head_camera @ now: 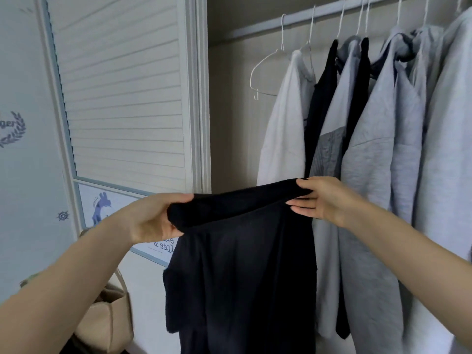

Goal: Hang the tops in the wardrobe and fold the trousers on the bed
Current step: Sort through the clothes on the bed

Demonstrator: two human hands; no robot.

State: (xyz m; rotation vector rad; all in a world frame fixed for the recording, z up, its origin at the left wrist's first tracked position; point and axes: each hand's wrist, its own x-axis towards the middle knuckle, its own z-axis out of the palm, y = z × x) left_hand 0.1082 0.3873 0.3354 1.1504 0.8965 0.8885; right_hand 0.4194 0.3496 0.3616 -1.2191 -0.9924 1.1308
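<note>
Together, the fingers (178, 200) of the left hand (153, 218) and those of the right hand (321, 200) are closed on the top edge of a black garment (240, 277), stretching it between them. It hangs in front of the wardrobe rail (293, 20), below the empty white hanger (268, 70) and just left of the hung tops (370, 149).

**Black garment held up before an open wardrobe**

Two bare hands in the near middle, stretching the top edge of a black garment (237, 272) between them. Left hand (155, 218) gripping the left end, fingers curled around the bunched fabric; right hand (319, 200) pinching the right end. Rest of the cloth hanging straight down. Farther back, a wardrobe rail (332, 15) with white wire hangers: one empty hanger (265, 70) at the left, then a white top (283, 129), black and grey tops crowded to the right. Slatted white door (122, 93) on the left. Beige bag (107, 320) near, lower left.
</note>
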